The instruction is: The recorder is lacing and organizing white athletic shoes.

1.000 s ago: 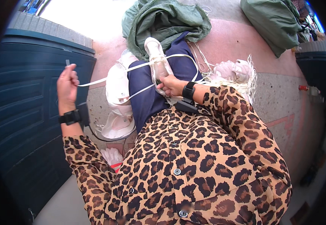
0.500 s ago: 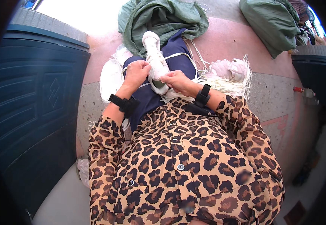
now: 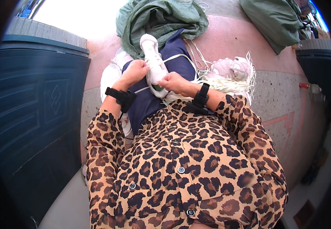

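Note:
A white shoe (image 3: 156, 63) lies lengthwise between my thighs, its toe pointing away and a green lining showing at its opening. My left hand (image 3: 136, 71) is closed in a pinch at the shoe's left side. My right hand (image 3: 174, 83) is also pinched, its fingertips at the shoe's opening. Whatever thin thing either pinch holds is too small to make out. A pale lace (image 3: 175, 57) runs from the shoe over my right thigh, which is in dark blue cloth. Beside that thigh lies a heap of loose cream laces (image 3: 226, 87).
More pale shoes (image 3: 232, 69) rest on the lace heap, and white items (image 3: 111, 78) sit left of my legs. A crumpled green sack (image 3: 165, 21) lies ahead, with a full green sack (image 3: 274, 23) at far right. A dark blue panelled door (image 3: 39, 91) stands on the left.
The view has shifted slightly. Both hands keep their pinches at the shoe, with the right fingertips now a little closer over its opening.

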`<control>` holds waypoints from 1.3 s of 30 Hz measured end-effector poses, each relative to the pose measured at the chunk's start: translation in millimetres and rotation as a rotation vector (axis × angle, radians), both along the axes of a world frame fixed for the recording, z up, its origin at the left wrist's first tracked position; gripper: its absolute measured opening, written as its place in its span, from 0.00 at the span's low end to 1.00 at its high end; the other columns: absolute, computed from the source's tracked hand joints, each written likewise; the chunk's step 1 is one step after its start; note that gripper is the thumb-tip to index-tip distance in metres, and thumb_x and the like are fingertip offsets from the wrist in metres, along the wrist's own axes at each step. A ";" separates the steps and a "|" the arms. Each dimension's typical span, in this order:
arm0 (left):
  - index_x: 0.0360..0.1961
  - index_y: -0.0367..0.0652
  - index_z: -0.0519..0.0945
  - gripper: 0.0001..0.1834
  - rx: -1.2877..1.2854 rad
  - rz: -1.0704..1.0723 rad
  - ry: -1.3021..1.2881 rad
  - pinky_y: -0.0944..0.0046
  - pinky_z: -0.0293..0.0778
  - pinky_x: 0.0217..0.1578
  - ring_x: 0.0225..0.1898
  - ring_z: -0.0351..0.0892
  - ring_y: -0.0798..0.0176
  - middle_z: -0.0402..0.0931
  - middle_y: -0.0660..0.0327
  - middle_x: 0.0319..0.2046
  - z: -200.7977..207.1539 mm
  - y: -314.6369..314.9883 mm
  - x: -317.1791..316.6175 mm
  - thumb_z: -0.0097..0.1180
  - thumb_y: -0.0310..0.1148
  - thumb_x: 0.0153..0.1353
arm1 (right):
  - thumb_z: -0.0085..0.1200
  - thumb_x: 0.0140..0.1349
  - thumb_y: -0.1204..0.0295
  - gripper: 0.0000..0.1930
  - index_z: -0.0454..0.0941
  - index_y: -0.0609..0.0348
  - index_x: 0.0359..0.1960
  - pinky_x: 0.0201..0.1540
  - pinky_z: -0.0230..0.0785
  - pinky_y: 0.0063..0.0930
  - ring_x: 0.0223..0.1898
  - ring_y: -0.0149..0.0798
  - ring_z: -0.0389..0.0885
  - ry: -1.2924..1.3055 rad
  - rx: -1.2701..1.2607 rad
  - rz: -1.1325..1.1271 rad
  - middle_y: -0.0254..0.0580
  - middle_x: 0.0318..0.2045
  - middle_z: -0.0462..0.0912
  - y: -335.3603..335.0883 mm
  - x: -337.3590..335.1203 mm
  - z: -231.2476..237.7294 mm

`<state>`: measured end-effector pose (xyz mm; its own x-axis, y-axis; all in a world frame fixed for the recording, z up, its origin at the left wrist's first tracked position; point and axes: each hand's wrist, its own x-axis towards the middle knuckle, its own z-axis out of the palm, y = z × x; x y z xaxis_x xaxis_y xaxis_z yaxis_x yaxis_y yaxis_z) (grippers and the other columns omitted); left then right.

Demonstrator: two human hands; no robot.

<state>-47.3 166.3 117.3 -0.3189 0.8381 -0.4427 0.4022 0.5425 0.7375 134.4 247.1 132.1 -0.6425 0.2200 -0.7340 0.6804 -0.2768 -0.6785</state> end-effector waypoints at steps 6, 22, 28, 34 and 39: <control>0.28 0.37 0.77 0.09 -0.114 0.108 -0.318 0.70 0.63 0.21 0.20 0.67 0.73 0.71 0.67 0.20 2.9 -2.6 -1.6 0.53 0.33 0.57 | 0.53 0.60 0.64 0.17 0.73 0.61 0.17 0.23 0.58 0.26 0.19 0.25 0.63 0.051 0.058 0.012 0.29 0.15 0.70 -2.0 0.8 -0.4; 0.27 0.35 0.77 0.10 0.125 0.049 -0.012 0.66 0.68 0.24 0.19 0.68 0.70 0.73 0.64 0.19 -10.8 0.5 10.3 0.56 0.34 0.55 | 0.52 0.60 0.64 0.16 0.74 0.63 0.18 0.23 0.59 0.26 0.19 0.25 0.63 0.111 0.087 0.025 0.30 0.16 0.70 -4.5 2.7 -15.9; 0.23 0.34 0.79 0.12 0.198 0.165 0.179 0.62 0.71 0.28 0.23 0.76 0.60 0.77 0.53 0.20 -3.2 -2.7 19.0 0.60 0.35 0.49 | 0.52 0.58 0.61 0.19 0.75 0.68 0.20 0.30 0.65 0.34 0.20 0.36 0.70 0.154 0.266 0.115 0.43 0.17 0.74 -2.6 4.2 -21.5; 0.22 0.34 0.80 0.14 0.086 0.287 0.020 0.63 0.72 0.28 0.22 0.78 0.60 0.77 0.52 0.19 1.0 0.9 30.9 0.63 0.36 0.47 | 0.51 0.59 0.61 0.18 0.76 0.68 0.24 0.30 0.66 0.35 0.22 0.40 0.74 0.191 0.511 0.264 0.50 0.18 0.76 -5.7 2.1 -20.4; 0.22 0.34 0.78 0.11 0.031 0.370 -0.106 0.69 0.68 0.24 0.21 0.72 0.71 0.76 0.63 0.20 -4.4 2.1 33.8 0.62 0.33 0.48 | 0.50 0.57 0.60 0.19 0.78 0.68 0.24 0.35 0.68 0.39 0.28 0.50 0.78 0.222 0.610 0.364 0.58 0.22 0.78 -0.2 2.6 -10.7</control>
<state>-13.4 168.4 112.9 -0.5562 0.6885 -0.4654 0.1040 0.6133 0.7830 137.0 246.9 121.4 -0.8718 0.2914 -0.3939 0.4858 0.4099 -0.7720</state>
